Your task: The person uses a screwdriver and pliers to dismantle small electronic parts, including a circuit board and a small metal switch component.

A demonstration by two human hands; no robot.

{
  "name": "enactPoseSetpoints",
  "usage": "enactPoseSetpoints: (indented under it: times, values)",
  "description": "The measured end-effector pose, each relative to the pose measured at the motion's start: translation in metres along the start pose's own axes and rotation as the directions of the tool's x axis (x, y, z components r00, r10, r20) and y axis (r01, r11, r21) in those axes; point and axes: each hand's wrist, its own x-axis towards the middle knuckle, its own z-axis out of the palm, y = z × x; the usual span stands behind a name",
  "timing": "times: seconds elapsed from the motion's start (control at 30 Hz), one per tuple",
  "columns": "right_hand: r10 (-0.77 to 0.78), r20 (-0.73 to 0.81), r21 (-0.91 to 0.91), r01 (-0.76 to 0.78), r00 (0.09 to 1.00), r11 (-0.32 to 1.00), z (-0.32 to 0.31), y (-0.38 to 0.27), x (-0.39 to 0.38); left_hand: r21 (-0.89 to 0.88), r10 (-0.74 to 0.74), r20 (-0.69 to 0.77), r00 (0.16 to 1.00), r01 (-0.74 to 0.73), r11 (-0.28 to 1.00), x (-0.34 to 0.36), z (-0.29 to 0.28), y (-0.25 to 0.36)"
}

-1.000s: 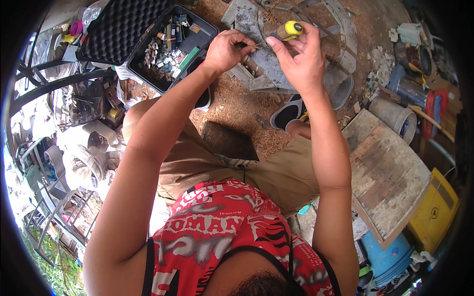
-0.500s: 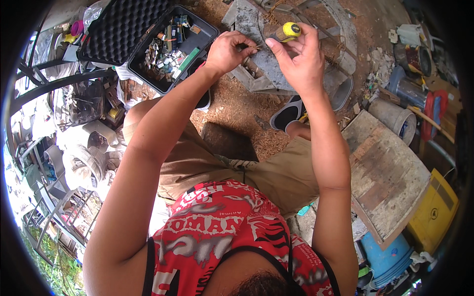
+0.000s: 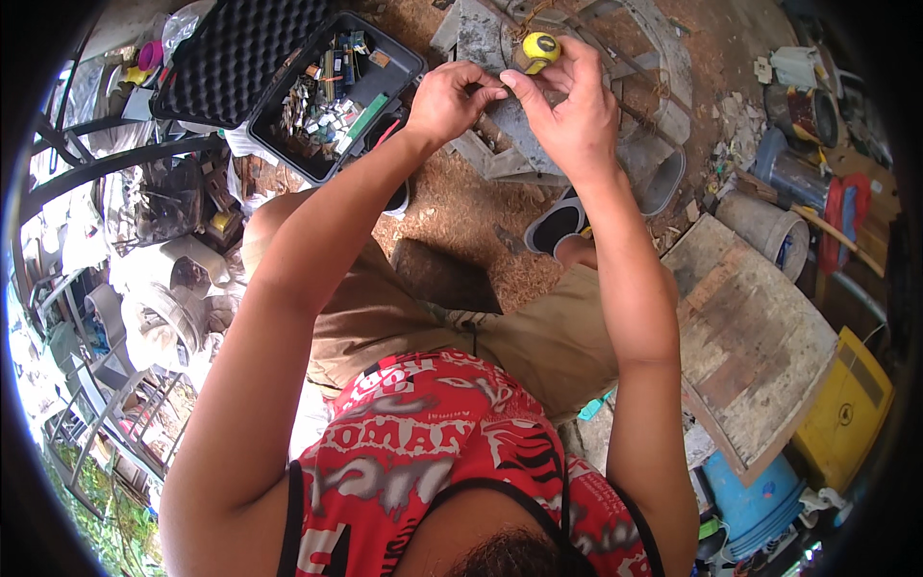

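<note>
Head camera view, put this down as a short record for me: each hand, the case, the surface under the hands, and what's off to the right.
Left hand: left hand with fingertips drawn together; anything between them is too small to tell
Right hand: right hand holds a yellow-and-dark object, kind unclear; thumb close to the left fingertips
Case: black case, open, holding small mixed pieces and a green strip
Surface: grey, worn slab
Right side: weathered board, yellow panel, blue container
</note>
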Motion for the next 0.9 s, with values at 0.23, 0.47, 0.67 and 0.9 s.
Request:
enactPoseSetpoints:
  times: [0.23,0.47,0.67,0.9]
  values:
    - [0.151,-0.029,-0.162,-0.154,0.988,0.975,-0.040,-0.004,-0.008,-0.020,0.018,-0.045,0.999,-0.019,1.000,-0.001,0.004,-0.009]
    - [0.660,0.396,-0.791,-0.127,0.639,0.598,-0.074,0.032,-0.064,-0.005,0.051,-0.019,0.999,-0.051,0.999,-0.001,0.009,-0.008]
    - [0.762,0.254,-0.644,-0.484,0.596,0.592,-0.093,-0.004,-0.030,0.013,0.053,-0.007,0.999,-0.053,0.999,-0.003,0.005,-0.012]
    - [-0.114,-0.201,-0.025,0.112,0.973,0.993,-0.129,-0.106,0.040,-0.004,0.046,-0.013,0.999,-0.046,0.999,-0.002,0.009,-0.012]
